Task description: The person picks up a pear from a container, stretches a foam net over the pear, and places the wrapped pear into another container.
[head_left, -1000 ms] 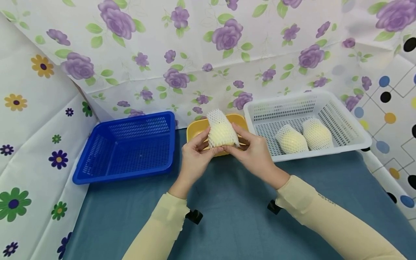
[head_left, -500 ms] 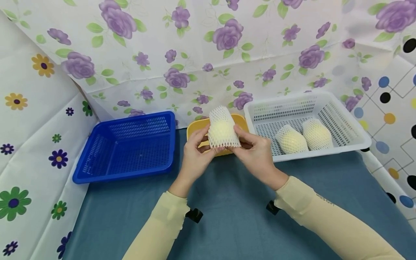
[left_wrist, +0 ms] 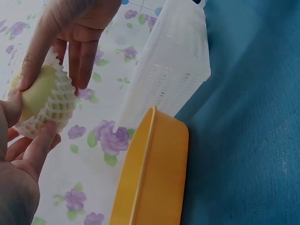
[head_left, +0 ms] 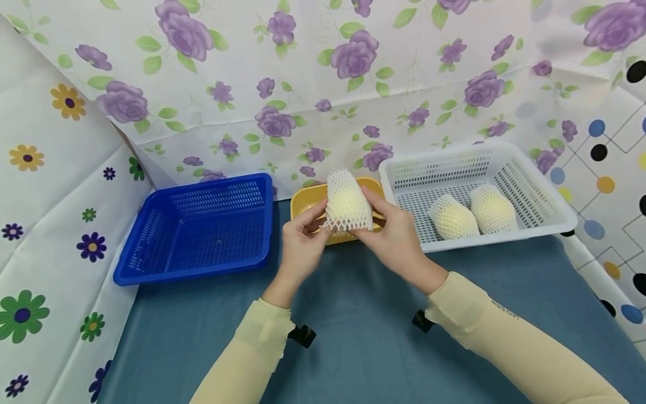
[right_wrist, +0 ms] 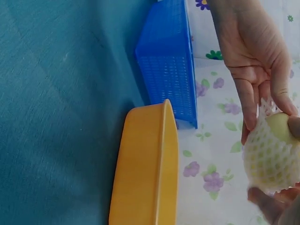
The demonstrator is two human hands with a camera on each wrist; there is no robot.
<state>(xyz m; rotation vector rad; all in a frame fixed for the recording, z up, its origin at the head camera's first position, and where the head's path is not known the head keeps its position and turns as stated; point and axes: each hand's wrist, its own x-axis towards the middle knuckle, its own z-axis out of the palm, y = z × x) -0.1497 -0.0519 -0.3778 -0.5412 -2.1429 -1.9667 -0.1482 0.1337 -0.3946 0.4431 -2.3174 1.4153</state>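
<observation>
Both hands hold a pale yellow-green fruit (left_wrist: pixel 38 96) wrapped in a white foam net sleeve (head_left: pixel 348 207), raised above a yellow basket (head_left: pixel 309 196). My left hand (head_left: pixel 303 241) grips it from the left, thumb near the sleeve's lower edge. From the right, my right hand (head_left: pixel 396 235) grips the same fruit with its thumb low on the front. Part of the fruit's skin shows bare past the net's edge in both wrist views. The sleeve's narrower end points up and away. Some fingers are hidden behind the fruit.
A white basket (head_left: pixel 504 235) at the right holds two net-sleeved fruits (head_left: pixel 492 209). A blue basket (head_left: pixel 192 275) stands at the left. Teal cloth (head_left: pixel 353 336) covers the table, and a flowered sheet (head_left: pixel 303 56) hangs behind.
The hands stay nearly in place while the sleeved fruit tilts between them. Its lower net edge first rose toward the viewer, and the left fingers have shifted along that edge.
</observation>
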